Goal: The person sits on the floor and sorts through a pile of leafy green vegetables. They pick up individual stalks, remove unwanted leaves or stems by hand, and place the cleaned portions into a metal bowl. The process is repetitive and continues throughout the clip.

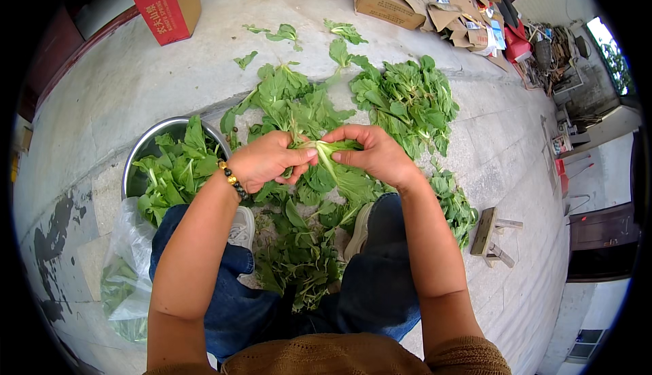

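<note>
Both hands meet over a heap of leafy greens between my knees. My left hand (272, 161), with a beaded bracelet at the wrist, grips a leafy green plant (326, 158) near its pale stem base. The thumb and fingers of my right hand (369, 153) pinch leaves of the same plant, close beside the left fingertips. Below it, loose greens (300, 253) lie on the ground between my shoes. Another pile of greens (407, 100) is ahead to the right. At my left, a metal basin (133, 153) holds leafy greens.
A clear plastic bag (127, 253) with greens inside lies beside my left leg. A small wooden stool (484, 231) stands at the right. Ahead are a red and brown cardboard box (175, 8) and flattened cartons (389, 6). A low step edge crosses the floor beyond the basin.
</note>
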A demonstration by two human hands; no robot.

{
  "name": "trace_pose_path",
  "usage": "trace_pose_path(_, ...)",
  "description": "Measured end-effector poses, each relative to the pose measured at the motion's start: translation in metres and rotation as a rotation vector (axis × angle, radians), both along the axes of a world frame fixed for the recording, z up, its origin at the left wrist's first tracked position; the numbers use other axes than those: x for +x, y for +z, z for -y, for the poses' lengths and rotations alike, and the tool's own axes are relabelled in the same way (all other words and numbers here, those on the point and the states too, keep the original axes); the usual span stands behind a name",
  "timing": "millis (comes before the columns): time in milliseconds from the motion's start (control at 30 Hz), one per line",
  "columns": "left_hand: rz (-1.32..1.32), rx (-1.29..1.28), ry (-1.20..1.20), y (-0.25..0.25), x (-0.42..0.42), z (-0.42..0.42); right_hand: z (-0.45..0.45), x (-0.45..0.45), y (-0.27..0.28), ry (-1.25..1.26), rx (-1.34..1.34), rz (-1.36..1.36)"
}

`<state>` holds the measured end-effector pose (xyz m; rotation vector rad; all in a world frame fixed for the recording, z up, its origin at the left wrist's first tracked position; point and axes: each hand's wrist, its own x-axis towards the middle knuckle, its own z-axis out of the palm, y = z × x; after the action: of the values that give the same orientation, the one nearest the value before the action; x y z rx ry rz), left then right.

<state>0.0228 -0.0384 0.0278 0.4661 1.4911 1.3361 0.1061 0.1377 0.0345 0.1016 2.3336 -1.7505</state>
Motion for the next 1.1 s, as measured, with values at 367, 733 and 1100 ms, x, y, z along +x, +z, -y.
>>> trace_pose_path(367, -0.206, 0.055, 0.112, -0.01, 0.007, -0.006, 0.009, 0.003, 0.002, 0.016, 0.096, -0.12)
trace_pose_path(733, 0.337, 0.382, -0.086, 0.0, 0.012, -0.001, -0.005, 0.004, 0.006, 0.019, -0.345, 0.051)
trace_pose_path(1100, -0.284, 0.298, 0.393, -0.006, 0.021, -0.015, 0.004, 0.0, -0.004, 0.185, -0.671, 0.042)
